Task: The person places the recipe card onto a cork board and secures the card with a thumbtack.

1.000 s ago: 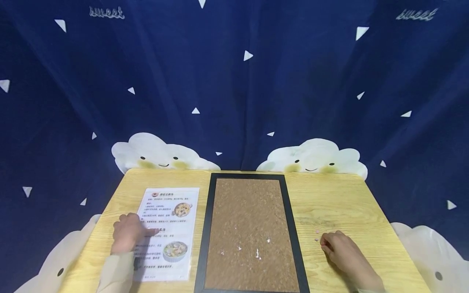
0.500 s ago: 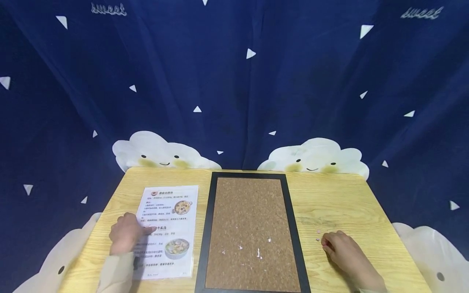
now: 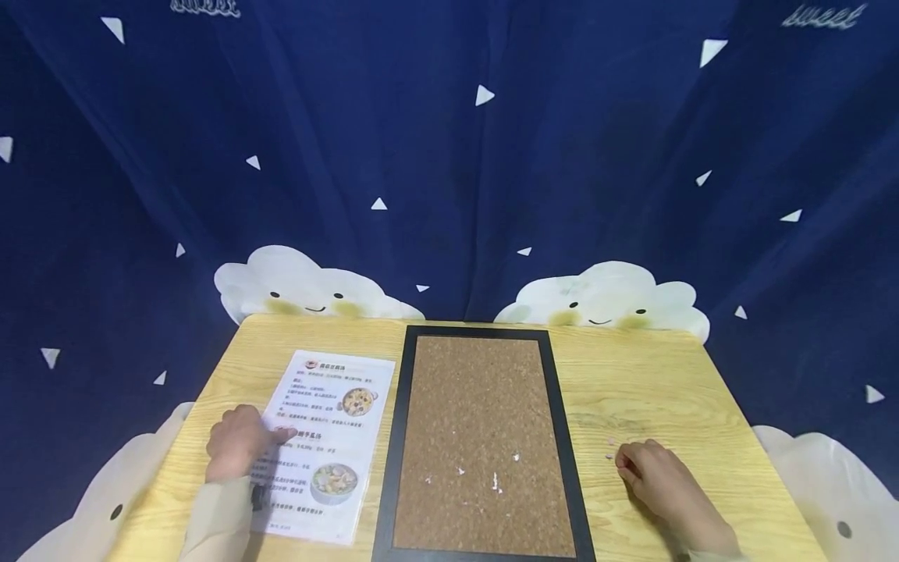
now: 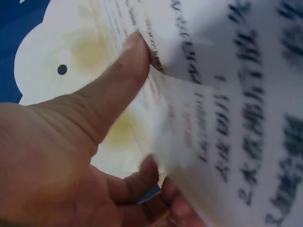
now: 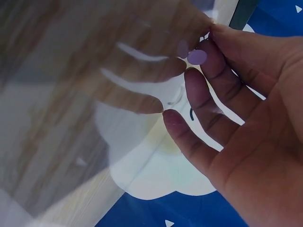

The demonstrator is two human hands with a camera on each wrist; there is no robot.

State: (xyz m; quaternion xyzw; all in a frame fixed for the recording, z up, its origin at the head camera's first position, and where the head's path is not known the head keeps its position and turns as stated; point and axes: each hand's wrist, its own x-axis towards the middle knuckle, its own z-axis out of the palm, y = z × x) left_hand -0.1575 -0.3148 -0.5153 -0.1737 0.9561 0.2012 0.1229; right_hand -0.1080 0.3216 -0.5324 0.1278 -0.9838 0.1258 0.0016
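Note:
My left hand [image 3: 235,443] grips the left side of a laminated recipe sheet [image 3: 358,433], printed with text and two pictures of bowls. In the left wrist view the thumb [image 4: 128,59] lies on the printed face and the other fingers are bent at the sheet's edge, partly hidden behind it. To the right of the corkboard, my right hand [image 3: 656,476] rests with its fingertips on the glossy table. Its thumb and index finger meet at the tips; I cannot tell whether they pinch something small. A small purple oval disc [image 5: 197,57] lies right at those fingertips.
Between the hands lies a black-framed corkboard [image 3: 481,406] with several small white scraps on its lower half. A pale speck [image 3: 611,442] sits near the right hand on the wooden table [image 3: 646,367]. A dark blue curtain [image 3: 435,156] with white clouds hangs behind.
The recipe sheet has turned clockwise under my left hand, its top shifting right and its bottom left. My right hand has stayed nearly still. The head view has tilted slightly down.

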